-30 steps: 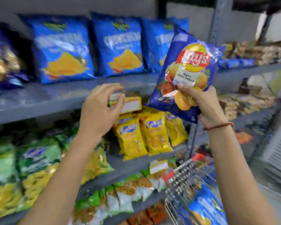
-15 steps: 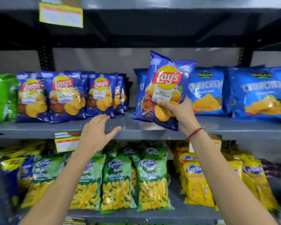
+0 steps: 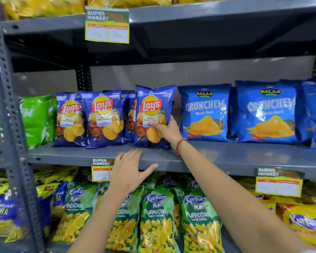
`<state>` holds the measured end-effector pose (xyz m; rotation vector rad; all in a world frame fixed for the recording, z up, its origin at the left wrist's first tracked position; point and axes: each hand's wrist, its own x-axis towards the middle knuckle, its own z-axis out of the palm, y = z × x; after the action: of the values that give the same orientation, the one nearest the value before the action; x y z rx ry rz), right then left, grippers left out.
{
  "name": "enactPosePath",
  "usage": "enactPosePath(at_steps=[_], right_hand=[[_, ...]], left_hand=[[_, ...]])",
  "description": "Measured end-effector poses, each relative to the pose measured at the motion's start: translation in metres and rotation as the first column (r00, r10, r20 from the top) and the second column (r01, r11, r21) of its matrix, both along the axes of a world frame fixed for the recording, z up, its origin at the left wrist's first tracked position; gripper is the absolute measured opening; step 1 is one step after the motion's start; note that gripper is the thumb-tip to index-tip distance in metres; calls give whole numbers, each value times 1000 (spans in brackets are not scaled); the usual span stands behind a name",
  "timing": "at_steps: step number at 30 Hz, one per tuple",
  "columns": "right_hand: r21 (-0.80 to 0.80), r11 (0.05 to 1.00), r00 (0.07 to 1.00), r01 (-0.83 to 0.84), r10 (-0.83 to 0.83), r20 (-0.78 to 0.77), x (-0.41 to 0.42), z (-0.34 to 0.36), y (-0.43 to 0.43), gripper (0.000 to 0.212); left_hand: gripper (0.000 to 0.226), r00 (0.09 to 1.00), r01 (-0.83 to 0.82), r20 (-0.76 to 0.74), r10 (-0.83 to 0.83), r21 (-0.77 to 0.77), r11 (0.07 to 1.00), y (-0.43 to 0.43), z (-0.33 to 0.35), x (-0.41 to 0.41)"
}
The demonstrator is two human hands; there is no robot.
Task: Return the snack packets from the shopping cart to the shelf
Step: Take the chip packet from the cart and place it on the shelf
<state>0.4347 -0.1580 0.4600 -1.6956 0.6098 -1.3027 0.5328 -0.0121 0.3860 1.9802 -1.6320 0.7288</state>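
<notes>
My right hand (image 3: 167, 131) grips a blue Lay's packet (image 3: 152, 106) by its lower right part. The packet stands upright with its bottom on the grey middle shelf (image 3: 226, 156), just right of a row of matching Lay's packets (image 3: 102, 117). My left hand (image 3: 130, 170) is open with fingers spread, its fingertips at the shelf's front edge below the packet. The shopping cart is out of view.
Blue Balaji Crunchem bags (image 3: 204, 112) stand right of the held packet, green bags (image 3: 35, 117) far left. Kurkure Puffcorn packets (image 3: 155, 216) fill the shelf below. Price tags (image 3: 107, 24) hang from shelf edges. A perforated grey upright (image 3: 9, 106) runs down the left side.
My right hand has carried the Lay's packet leftward and down onto the shelf beside the other Lay's packets. My left hand has risen to the shelf edge. The view swung left, away from the cart.
</notes>
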Motion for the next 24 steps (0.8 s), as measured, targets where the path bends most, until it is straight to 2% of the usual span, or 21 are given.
enactPosePath(at_steps=[5,12,14,17,20,24], right_hand=[[10,999,991,54,-52,-123,19,-11,-16,116],[25,998,977,51,-45,-210,20,-6,-2,107],[36,998,981,44,-37,-188,13,-9,3,96],[31,993,983,117,-111,-147,-10,-8,13,76],[38,991,990,131,-128,-63,-49,-8,30,64],[56,988,987,143,-147,61,-121,-20,55,33]], left_hand=[[82,1000,1,-13,-2,-32,999,-1,-3,0],[80,998,29,-49,-33,-73,997,-1,-6,-3],[84,998,33,-48,-37,-75,997,-1,-6,-2],[88,999,42,-29,-45,-90,995,-2,-5,-1],[83,998,46,-33,-51,-136,990,-2,-5,-4],[74,983,122,-113,-147,-200,972,-12,-1,-27]])
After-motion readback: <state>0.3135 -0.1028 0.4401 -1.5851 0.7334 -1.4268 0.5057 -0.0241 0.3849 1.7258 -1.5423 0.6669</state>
